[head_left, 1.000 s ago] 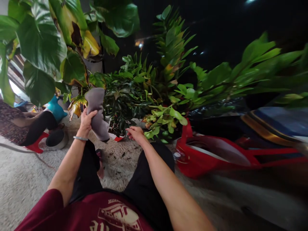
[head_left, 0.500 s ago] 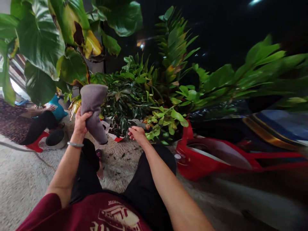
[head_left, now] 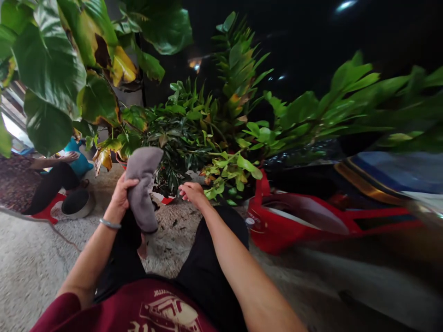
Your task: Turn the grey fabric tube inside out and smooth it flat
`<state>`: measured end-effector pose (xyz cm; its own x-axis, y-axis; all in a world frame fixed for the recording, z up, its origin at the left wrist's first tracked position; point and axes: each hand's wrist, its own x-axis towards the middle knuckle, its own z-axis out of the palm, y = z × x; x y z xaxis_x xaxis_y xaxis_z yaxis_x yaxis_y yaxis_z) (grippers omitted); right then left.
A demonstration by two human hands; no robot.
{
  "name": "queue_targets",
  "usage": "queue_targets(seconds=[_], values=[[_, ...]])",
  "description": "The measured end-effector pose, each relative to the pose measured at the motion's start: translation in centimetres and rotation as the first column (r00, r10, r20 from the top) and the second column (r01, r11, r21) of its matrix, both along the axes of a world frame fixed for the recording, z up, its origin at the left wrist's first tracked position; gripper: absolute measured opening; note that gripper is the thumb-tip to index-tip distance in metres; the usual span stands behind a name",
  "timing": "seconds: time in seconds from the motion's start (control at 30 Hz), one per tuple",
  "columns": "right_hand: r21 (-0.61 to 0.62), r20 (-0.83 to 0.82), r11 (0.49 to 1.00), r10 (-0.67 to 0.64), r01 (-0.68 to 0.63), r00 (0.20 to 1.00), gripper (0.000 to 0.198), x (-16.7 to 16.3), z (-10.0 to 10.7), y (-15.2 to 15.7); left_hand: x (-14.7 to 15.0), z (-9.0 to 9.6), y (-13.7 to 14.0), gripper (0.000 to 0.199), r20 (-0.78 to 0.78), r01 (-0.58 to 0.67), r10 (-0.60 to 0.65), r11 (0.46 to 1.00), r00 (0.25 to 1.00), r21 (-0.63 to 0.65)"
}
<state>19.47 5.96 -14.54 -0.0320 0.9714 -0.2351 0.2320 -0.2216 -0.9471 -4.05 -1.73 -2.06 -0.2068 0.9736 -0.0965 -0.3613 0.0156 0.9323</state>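
Observation:
My left hand (head_left: 120, 194) is closed around a grey, soft, plush-looking cloth piece (head_left: 142, 189), which bends in the middle and hangs down past my fingers. Its lower end has a dark edge. To the right, my right hand (head_left: 192, 192) has its fingers curled together in front of the plants; whatever they hold, if anything, is too small to make out. Just beyond both hands stands a dark-leaved plant (head_left: 169, 173) in a red and white container (head_left: 165, 199). Lighter green leaves (head_left: 224, 173) spread close to my right hand.
A red bag (head_left: 277, 230) with a pale lining stands right of my knee. Large leaves (head_left: 51, 69) overhang the left. At far left another person (head_left: 20, 184) sits on a red stool (head_left: 48, 210) beside a grey pot (head_left: 78, 204). A cable (head_left: 58, 230) crosses the concrete floor.
My left hand has lowered the grey cloth piece a little and tilted it. My right hand stays curled near the plants. The whole view has shifted slightly.

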Motion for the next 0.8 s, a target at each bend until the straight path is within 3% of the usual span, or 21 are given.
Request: queue_targets(seconds=[0.07, 0.13, 0.2, 0.27, 0.33, 0.4, 0.5, 0.57, 0.67, 0.73, 0.8], values=[[0.008, -0.002, 1.0, 0.006, -0.006, 1.0, 0.015, -0.3, 0.1, 0.0, 0.3, 2.4, 2.5, 0.052, -0.024, -0.033, 0.036, 0.991, 0.999, 0.131], [0.018, -0.012, 1.0, 0.004, -0.004, 1.0, 0.017, -0.5, 0.2, -0.1, 1.0, 2.5, 4.2, 0.049, -0.094, -0.032, 0.048, 0.985, 0.994, 0.169], [0.02, -0.008, 1.0, 0.005, -0.004, 1.0, 0.019, -0.5, 0.3, -0.2, 1.9, 0.3, 4.3, 0.046, -0.226, 0.006, 0.014, 0.996, 0.974, 0.087], [0.013, 0.012, 1.0, 0.005, -0.005, 1.0, 0.02, -0.3, 0.3, -0.2, 2.3, -3.1, 2.6, 0.045, -0.342, 0.077, -0.102, 0.993, 0.934, -0.086], [-0.001, 0.04, 1.0, 0.006, -0.006, 0.999, 0.022, -0.1, 0.2, -0.1, 1.9, -5.8, 0.2, 0.045, -0.29, 0.234, -0.308, 0.936, 0.906, -0.264], [-0.024, 0.059, 1.0, 0.014, -0.013, 0.998, 0.024, 0.1, 0.1, 0.0, 1.2, -6.5, -1.6, 0.047, -0.195, 0.332, -0.403, 0.889, 0.894, -0.315], [-0.068, 0.07, 0.997, 0.043, -0.038, 0.997, 0.022, -0.1, 0.0, 0.1, 1.0, -3.8, -1.1, 0.053, -0.176, 0.331, -0.36, 0.927, 0.916, -0.175], [-0.093, 0.067, 0.994, 0.064, -0.058, 0.996, 0.019, -0.4, 0.1, 0.1, 2.1, -0.8, 1.4, 0.057, -0.195, 0.297, -0.295, 0.955, 0.935, -0.019], [-0.115, 0.054, 0.991, 0.079, -0.072, 0.995, 0.021, -0.9, 0.4, -0.1, 5.3, 2.3, 6.1, 0.06, -0.221, 0.297, -0.26, 0.943, 0.94, 0.151], [-0.128, 0.047, 0.99, 0.067, -0.06, 0.997, 0.023, -1.0, 0.5, -0.2, 7.3, 2.5, 8.3, 0.061, -0.27, 0.335, -0.282, 0.926, 0.921, 0.176], [-0.143, 0.045, 0.989, 0.051, -0.045, 0.998, 0.022, -1.0, 0.6, -0.1, 8.3, 0.9, 8.9, 0.057, -0.35, 0.342, -0.28, 0.931, 0.894, 0.128]])
